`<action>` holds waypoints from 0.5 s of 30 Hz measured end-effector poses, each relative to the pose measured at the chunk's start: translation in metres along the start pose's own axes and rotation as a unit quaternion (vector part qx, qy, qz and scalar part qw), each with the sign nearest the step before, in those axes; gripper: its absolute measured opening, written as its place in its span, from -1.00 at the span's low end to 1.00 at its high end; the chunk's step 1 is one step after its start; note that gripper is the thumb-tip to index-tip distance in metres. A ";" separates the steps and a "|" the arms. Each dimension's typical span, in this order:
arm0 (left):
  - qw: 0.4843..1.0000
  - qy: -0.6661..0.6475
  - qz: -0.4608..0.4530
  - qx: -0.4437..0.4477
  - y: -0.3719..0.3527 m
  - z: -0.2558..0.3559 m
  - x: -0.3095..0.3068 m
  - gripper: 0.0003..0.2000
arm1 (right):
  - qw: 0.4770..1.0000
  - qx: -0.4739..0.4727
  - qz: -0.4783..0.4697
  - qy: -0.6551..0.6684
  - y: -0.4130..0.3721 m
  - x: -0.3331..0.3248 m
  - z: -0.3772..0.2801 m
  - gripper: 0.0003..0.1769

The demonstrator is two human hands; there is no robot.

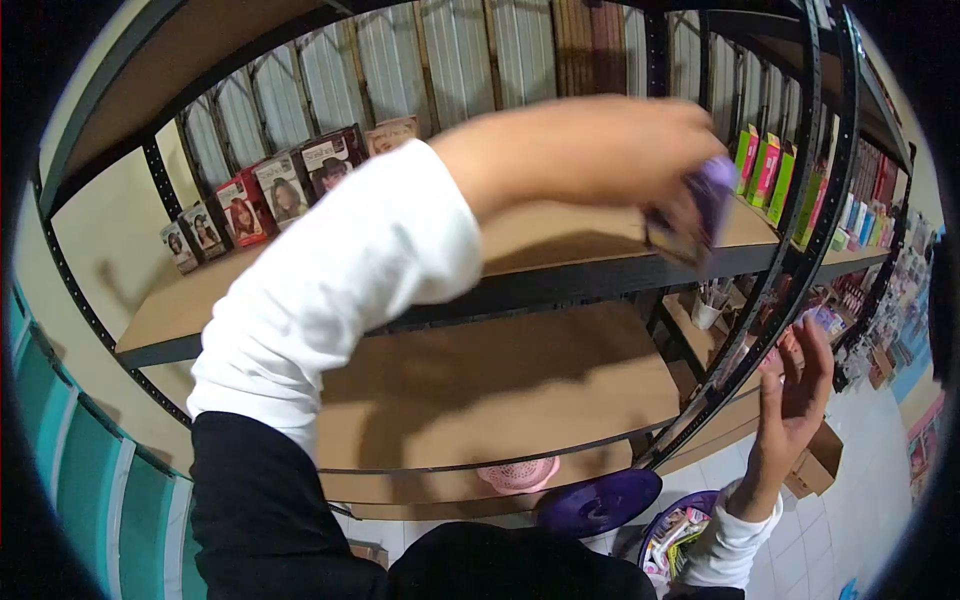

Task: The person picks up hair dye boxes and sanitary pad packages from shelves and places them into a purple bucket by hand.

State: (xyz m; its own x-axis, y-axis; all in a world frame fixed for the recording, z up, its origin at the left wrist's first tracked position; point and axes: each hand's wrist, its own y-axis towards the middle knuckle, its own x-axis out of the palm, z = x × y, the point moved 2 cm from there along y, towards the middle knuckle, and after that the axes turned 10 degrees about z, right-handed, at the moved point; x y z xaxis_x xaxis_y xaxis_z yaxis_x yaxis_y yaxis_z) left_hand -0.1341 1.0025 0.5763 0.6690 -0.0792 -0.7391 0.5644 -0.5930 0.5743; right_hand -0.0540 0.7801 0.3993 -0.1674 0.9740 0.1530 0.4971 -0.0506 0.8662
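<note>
Left hand (640, 150): grip closed around one purple box (715, 190), held just above the front edge of the shelf board (560, 240). The box is blurred, so no label is readable. Right hand (795, 390): grip spread and empty, below the board's right end. At the board's back left is a row of hair-dye boxes (283, 187); I count six. Under the board: one pink basket (518, 475), one purple lid (597, 500).

This is a shop. Metal shelving (560, 270) carries rows of boxed hair dye (285, 190) along its back edge. Further racks of packaged goods (860, 215) line the aisle.
</note>
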 end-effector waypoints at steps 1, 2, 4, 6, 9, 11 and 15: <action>0.999 -0.006 0.021 0.034 0.003 0.016 0.010 -0.70 | 0.999 -0.051 0.003 -0.017 0.002 0.011 -0.009 -0.37; 0.997 -0.011 0.044 0.068 0.004 0.031 0.017 -0.74 | 0.999 -0.035 -0.004 -0.023 0.001 0.019 -0.015 -0.35; 0.990 -0.036 0.083 0.106 0.004 0.054 0.024 -0.80 | 0.999 -0.004 -0.017 -0.037 -0.001 0.031 -0.020 -0.31; 0.989 -0.077 0.071 0.103 0.005 0.069 0.032 -0.84 | 0.998 0.041 -0.002 -0.050 -0.021 0.023 0.005 -0.35; 0.993 -0.075 0.046 0.082 -0.002 0.070 0.028 -0.72 | 0.996 0.077 -0.031 -0.018 -0.032 0.016 0.014 -0.44; 0.992 -0.084 0.063 0.067 -0.009 0.052 0.020 -0.63 | 0.996 0.073 -0.039 -0.028 -0.038 0.008 0.019 -0.39; 0.981 0.159 -0.004 -0.114 -0.056 -0.055 -0.025 -0.52 | 0.995 0.088 -0.004 -0.044 -0.056 -0.023 0.041 -0.39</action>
State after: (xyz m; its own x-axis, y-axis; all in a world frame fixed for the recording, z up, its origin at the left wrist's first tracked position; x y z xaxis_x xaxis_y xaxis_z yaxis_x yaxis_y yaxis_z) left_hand -0.1554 1.0817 0.5818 0.7608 0.2004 -0.6172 0.6392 -0.3960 0.6593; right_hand -0.0429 0.7697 0.3271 -0.1005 0.9902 0.0970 0.6384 -0.0107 0.7697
